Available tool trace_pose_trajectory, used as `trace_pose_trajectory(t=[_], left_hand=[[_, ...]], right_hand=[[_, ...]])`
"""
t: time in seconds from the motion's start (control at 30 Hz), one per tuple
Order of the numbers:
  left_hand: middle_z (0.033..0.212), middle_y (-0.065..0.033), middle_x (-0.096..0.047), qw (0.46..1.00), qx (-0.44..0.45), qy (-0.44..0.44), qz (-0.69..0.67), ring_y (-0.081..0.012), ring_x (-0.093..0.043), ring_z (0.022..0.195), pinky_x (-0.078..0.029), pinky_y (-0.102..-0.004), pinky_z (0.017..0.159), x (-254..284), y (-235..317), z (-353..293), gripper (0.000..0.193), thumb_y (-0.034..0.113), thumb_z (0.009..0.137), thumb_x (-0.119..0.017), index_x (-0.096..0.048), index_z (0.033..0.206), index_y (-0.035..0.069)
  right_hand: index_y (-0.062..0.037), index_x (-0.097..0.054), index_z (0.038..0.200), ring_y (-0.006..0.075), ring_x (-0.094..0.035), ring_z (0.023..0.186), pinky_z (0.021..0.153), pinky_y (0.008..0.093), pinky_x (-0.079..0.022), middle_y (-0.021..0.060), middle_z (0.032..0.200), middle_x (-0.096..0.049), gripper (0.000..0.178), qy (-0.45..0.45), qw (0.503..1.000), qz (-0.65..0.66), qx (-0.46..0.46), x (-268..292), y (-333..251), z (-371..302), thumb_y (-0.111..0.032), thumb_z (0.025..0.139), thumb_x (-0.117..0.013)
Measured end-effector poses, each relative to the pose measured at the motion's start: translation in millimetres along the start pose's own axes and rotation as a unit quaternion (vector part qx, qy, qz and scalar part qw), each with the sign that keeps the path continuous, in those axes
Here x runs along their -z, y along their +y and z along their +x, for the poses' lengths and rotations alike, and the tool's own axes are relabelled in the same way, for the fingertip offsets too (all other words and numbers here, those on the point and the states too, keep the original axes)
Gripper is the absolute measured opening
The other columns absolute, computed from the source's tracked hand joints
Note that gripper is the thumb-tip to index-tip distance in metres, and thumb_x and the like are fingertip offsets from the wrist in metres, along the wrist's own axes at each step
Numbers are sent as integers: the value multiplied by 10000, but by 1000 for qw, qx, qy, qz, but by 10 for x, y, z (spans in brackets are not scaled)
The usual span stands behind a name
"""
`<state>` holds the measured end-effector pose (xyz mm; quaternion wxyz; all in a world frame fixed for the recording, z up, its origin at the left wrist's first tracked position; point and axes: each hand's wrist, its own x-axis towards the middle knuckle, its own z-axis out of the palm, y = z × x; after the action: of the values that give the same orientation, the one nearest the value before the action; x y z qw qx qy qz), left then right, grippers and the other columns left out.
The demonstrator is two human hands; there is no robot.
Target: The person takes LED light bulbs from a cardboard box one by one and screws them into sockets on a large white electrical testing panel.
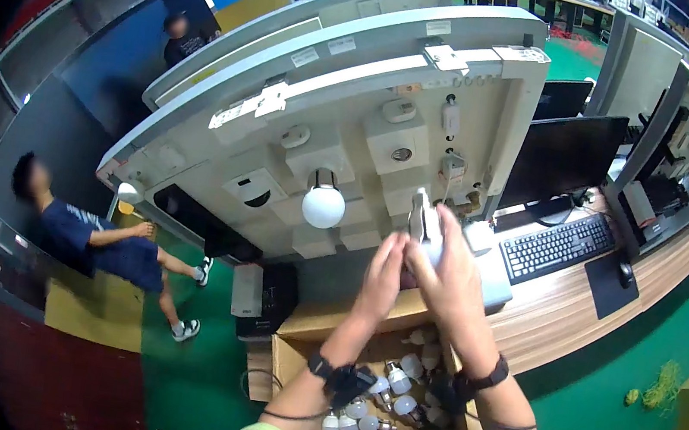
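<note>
Between my hands is a light bulb (424,220) with a silvery metal base pointing up and a pale body partly hidden by my fingers. My right hand (455,283) wraps round it from the right. From the left, my left hand (382,279) meets it with its fingers pressed together at the bulb's lower side. Beyond them leans a grey test panel (345,141) carrying sockets and small fixtures. One round white bulb (324,205) sits in a socket there, left of my hands. Below my forearms, an open cardboard box (285,348) contains several white bulbs (399,379).
To the right on the wooden desk (534,331) are a black keyboard (558,246), a mouse (626,273) on a dark pad and a monitor (565,161). A black case (271,299) stands left of the box. One person (102,240) walks at the left; another (183,41) is behind the panel.
</note>
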<state>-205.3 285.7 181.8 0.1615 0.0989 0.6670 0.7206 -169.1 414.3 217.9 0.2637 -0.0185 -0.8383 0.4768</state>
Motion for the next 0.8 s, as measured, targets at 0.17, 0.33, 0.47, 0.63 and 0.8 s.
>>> trace_pose_trajectory(t=[0.17, 0.33, 0.47, 0.63, 0.8], left_hand=[[1220, -53, -607, 949, 48, -101, -295, -194, -552, 1167, -412, -357, 1006, -31, 275, 590, 530, 520, 999, -431, -521, 1309, 100], [1187, -80, -628, 888, 31, -112, -444, -226, -586, 1112, -445, -379, 995, -58, 279, 773, 470, 449, 998, -445, -549, 1258, 72], [1156, -84, -634, 883, 24, -112, -454, -224, -595, 1088, -464, -373, 968, -22, 189, 900, 494, 478, 974, -481, -558, 1246, 73], [1096, -90, -654, 900, 64, -128, -413, -216, -640, 999, -519, -368, 891, -4, 136, 1039, 538, 558, 921, -559, -593, 1159, 76], [1121, -115, -653, 915, 60, -101, -385, -250, -638, 1063, -498, -388, 970, -89, 274, 1040, 544, 566, 918, -577, -590, 1097, 53]], right_hand=[[35, -500, 1273, 421, -647, 975, 830, 451, -529, 284, 1075, -640, 629, -11, 997, -76, 11, -23, -30, 504, -391, 850, -686], [31, -505, 1166, 426, -658, 929, 800, 465, -534, 285, 1005, -648, 569, 17, 995, -91, -29, -223, -146, 698, -396, 842, -694], [44, -471, 1143, 464, -638, 901, 786, 458, -529, 281, 945, -630, 536, 32, 997, -8, -74, -242, -100, 728, -390, 885, -647], [13, -487, 1192, 152, -595, 516, 432, 252, -485, 126, 862, -625, 515, -28, 828, 472, -301, -236, 21, 756, -464, 999, -457], [39, -396, 1277, 309, -679, 690, 568, 395, -529, 222, 920, -645, 535, -56, 997, -30, -48, -138, 183, 545, -313, 934, -608]])
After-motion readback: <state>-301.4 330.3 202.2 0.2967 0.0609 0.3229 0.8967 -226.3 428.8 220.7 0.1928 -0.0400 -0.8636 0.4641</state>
